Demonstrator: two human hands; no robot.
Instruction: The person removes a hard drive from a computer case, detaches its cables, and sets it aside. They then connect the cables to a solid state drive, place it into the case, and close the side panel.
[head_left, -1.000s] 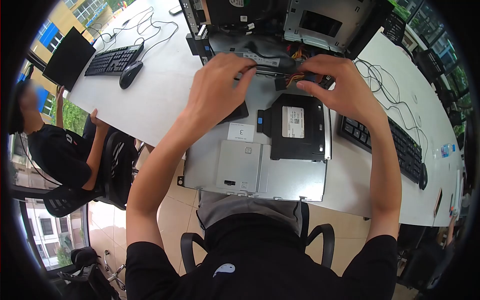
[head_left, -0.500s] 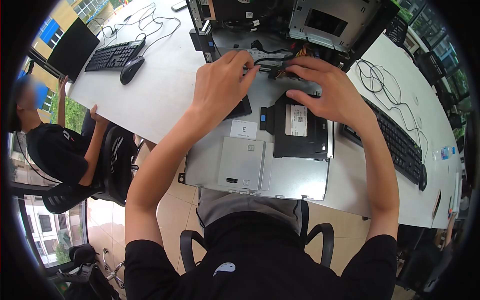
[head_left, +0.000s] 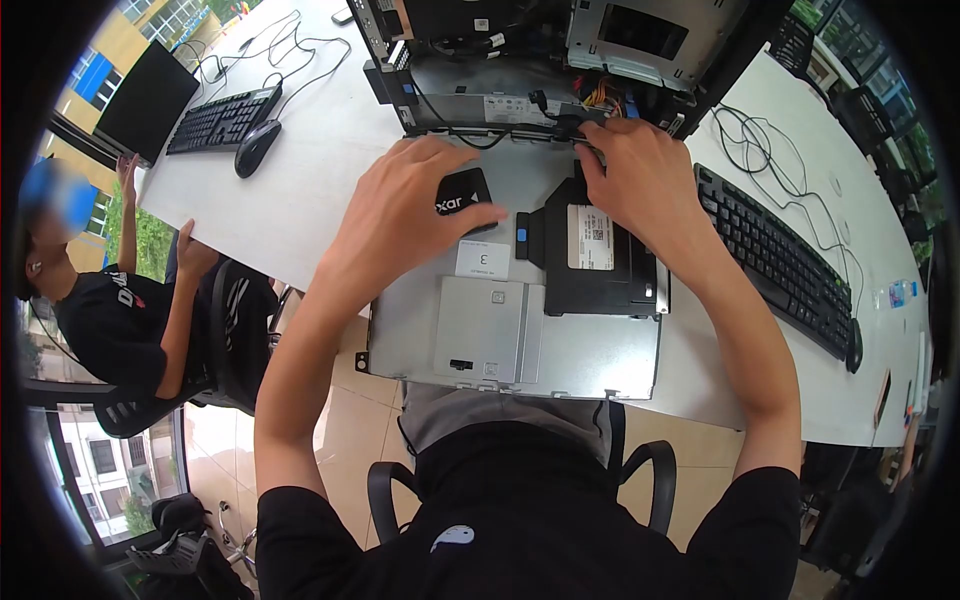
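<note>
My right hand is at the near edge of an opened computer case, its fingers closed on a black cable. Part of that grip is hidden behind my fingers. My left hand holds nothing; its thumb and fingers are apart beside a black Lexar drive. Below the right hand lies a black optical drive with a white label. A white card marked 3 lies left of it. All three rest on a silver metal side panel.
A black keyboard stands right of the panel, with loose cables behind it. Another keyboard, a mouse and a monitor are at the left. A seated person is at the left table edge.
My left hand has let go of the cable and drawn back to the left, uncovering the Lexar drive. My right hand has shifted slightly left and now grips the cable at the case edge.
</note>
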